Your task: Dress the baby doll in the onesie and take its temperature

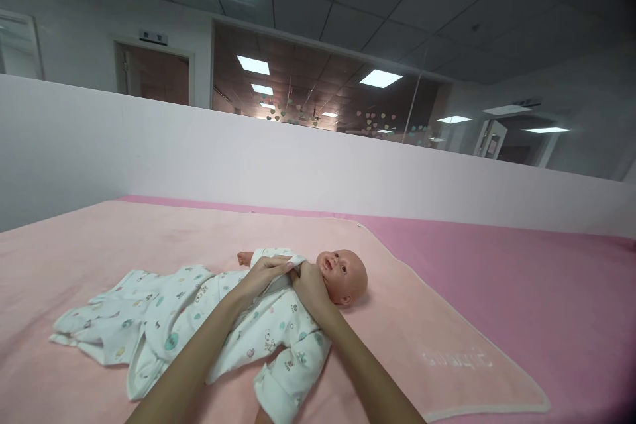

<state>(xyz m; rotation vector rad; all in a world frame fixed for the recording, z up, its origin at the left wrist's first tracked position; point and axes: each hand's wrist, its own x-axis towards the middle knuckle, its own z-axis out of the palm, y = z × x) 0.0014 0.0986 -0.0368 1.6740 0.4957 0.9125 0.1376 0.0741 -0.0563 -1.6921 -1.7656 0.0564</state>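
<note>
A baby doll (pixel 350 271) lies on its back on a light pink blanket (pixel 427 324), its bald head toward the right. It wears a white printed gown (pixel 173 308) that spreads out to the left past its body. At the upper chest, my left hand (pixel 265 273) pinches the gown's edge between thumb and fingers. Close beside it, just below the doll's chin, my right hand (pixel 311 288) is closed on the neckline cloth. The fingertips of both hands nearly meet. One doll hand (pixel 244 258) shows past the far sleeve; the near sleeve (pixel 285 384) lies toward me.
Under the blanket is a darker pink mat (pixel 571 291), visible on the right and along the back. A low white partition (pixel 298 165) runs behind the bed. Beyond it are a window (pixel 322 86) and a doorway (pixel 159 76).
</note>
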